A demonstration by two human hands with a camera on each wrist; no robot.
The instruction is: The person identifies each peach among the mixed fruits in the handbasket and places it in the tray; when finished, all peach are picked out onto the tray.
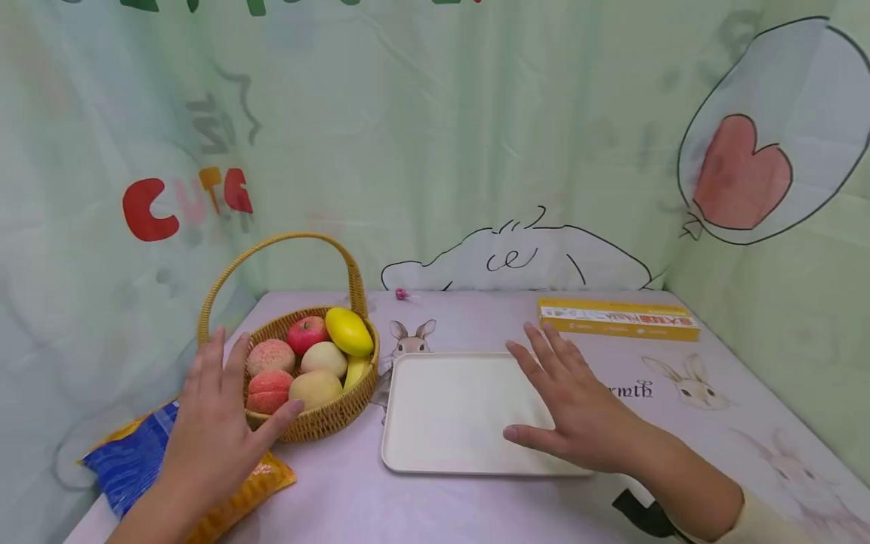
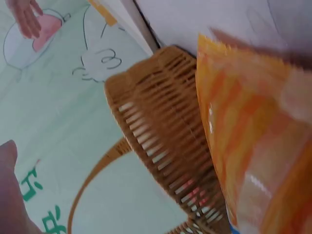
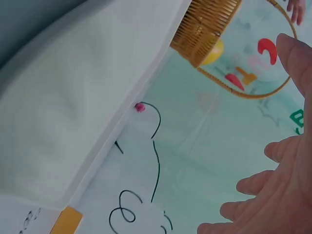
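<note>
My left hand (image 1: pixel 214 423) is raised with its fingers straight and holds nothing. In the head view it overlaps a blue and orange bag (image 1: pixel 136 453) and the near left side of a wicker basket (image 1: pixel 333 415). That basket carries fruit: a red apple (image 1: pixel 307 334), a yellow mango-like fruit (image 1: pixel 349 331), a banana (image 1: pixel 356 370) and several peach-like fruits (image 1: pixel 269 391). With fingers spread and nothing in them, my right hand (image 1: pixel 578 400) hovers over the right part of a white rectangular tray (image 1: pixel 451 415). In the right wrist view its fingers (image 3: pixel 258 183) stretch out beside the tray.
A long yellow box (image 1: pixel 618 319) lies at the back right of the table. Near the back edge sits a small pink item (image 1: pixel 401 294). Printed curtains (image 1: pixel 435 151) close off the back and both sides. The tall basket handle (image 1: pixel 292 236) arches up at left.
</note>
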